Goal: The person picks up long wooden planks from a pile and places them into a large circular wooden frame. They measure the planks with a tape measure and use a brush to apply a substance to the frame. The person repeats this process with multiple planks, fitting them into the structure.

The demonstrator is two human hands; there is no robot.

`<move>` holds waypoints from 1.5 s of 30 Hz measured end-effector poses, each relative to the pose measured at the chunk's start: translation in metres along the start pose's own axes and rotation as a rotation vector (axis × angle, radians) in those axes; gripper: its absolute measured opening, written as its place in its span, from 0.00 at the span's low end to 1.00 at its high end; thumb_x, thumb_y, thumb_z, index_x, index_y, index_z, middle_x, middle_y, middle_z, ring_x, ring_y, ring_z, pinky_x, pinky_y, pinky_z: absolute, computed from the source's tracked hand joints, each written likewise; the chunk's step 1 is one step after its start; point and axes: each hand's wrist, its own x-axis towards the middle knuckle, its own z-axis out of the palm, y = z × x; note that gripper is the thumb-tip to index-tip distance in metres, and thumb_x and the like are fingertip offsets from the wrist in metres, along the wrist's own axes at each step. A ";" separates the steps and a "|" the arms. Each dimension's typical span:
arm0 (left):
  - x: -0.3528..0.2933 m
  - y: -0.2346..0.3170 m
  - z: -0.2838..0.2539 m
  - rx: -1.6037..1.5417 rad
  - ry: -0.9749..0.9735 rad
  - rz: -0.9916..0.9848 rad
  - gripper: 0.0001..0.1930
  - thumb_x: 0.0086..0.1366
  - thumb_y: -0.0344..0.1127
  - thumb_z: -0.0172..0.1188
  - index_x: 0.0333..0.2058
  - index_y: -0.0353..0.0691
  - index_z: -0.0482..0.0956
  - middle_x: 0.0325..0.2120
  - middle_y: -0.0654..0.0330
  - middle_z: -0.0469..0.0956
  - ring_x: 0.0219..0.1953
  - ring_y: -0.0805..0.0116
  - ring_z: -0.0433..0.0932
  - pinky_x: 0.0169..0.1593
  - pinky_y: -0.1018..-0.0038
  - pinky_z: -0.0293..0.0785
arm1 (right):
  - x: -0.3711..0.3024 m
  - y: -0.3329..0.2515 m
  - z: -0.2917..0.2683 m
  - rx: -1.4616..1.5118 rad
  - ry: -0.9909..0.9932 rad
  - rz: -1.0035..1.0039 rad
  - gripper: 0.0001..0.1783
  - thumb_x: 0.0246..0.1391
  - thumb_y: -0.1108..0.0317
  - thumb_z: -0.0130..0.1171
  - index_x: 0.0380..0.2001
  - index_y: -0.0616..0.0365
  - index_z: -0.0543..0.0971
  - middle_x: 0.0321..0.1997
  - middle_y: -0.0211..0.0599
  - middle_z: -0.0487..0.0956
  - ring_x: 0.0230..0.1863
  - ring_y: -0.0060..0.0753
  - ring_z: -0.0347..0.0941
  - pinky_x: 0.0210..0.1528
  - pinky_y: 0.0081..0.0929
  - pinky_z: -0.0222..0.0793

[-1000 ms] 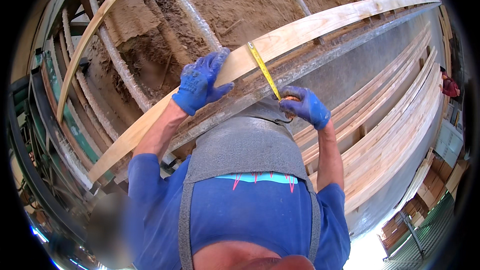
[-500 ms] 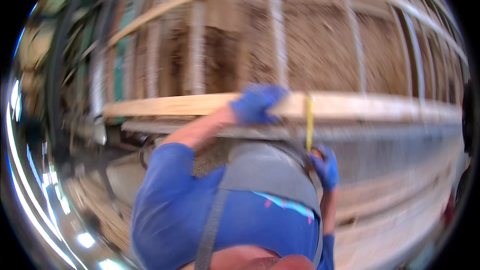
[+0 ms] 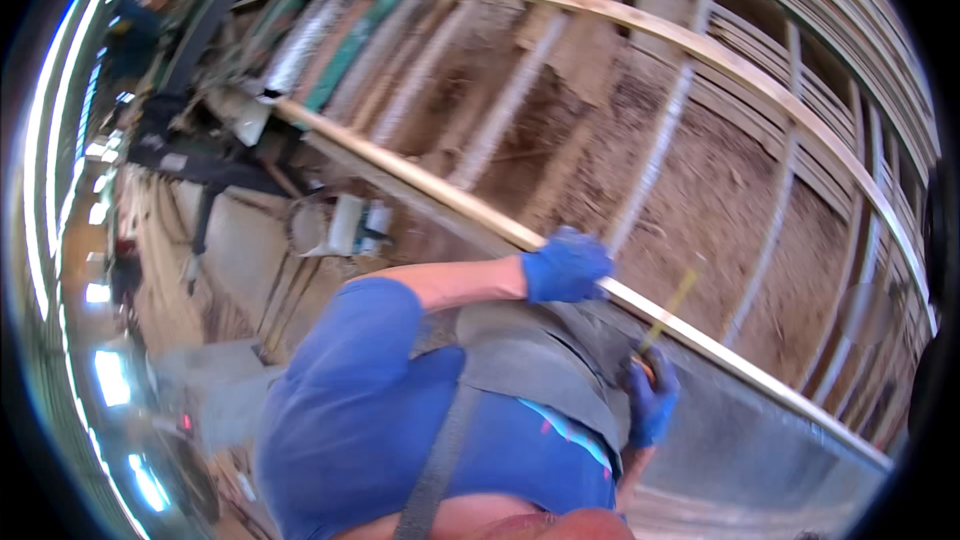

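My left hand [image 3: 567, 265], in a blue glove, is closed over a long pale wooden board [image 3: 430, 188] that slants down from left to right in front of me. Beside my body, my blue-gloved right hand [image 3: 652, 402] grips a tape measure [image 3: 646, 371] with a bit of orange on its case. Its short yellow blade [image 3: 672, 308] sticks out across the board, and the blade's far end lies just beyond the board's edge. My right fingers partly hide the case.
Beyond the board, metal bars [image 3: 655, 155] span a bed of brown wood debris. A second long board [image 3: 640, 22] lies across them farther off. Stacked planks [image 3: 860, 0] stand at the far right. A dark machine frame [image 3: 215, 165] is at the left, and a grey metal surface [image 3: 740, 430] at the right.
My view has turned, so the near board now slants instead of running level, and it shows a narrower side. Less of the tape's blade shows. Both hands keep their holds.
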 end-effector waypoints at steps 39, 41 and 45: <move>-0.340 -0.255 -0.188 -0.626 1.155 -0.704 0.25 0.67 0.53 0.64 0.52 0.40 0.76 0.44 0.56 0.79 0.44 0.65 0.81 0.48 0.69 0.81 | 0.095 -0.196 0.506 -0.200 -0.761 -0.495 0.32 0.69 0.59 0.55 0.68 0.67 0.62 0.53 0.47 0.80 0.50 0.37 0.78 0.55 0.32 0.73; -0.353 -0.330 -0.237 -1.421 1.318 -0.581 0.18 0.73 0.50 0.56 0.50 0.42 0.74 0.34 0.55 0.81 0.34 0.66 0.83 0.35 0.73 0.83 | 0.113 -0.194 0.500 -0.075 -0.613 -0.404 0.32 0.68 0.59 0.56 0.67 0.68 0.65 0.53 0.49 0.81 0.51 0.39 0.80 0.55 0.34 0.74; -0.519 -0.529 -0.339 -0.220 1.054 -0.991 0.17 0.76 0.44 0.51 0.52 0.37 0.73 0.39 0.53 0.79 0.40 0.63 0.82 0.42 0.69 0.81 | 0.089 -0.189 0.466 -0.357 -0.503 -0.202 0.21 0.67 0.62 0.57 0.60 0.58 0.75 0.46 0.41 0.83 0.42 0.31 0.81 0.51 0.31 0.76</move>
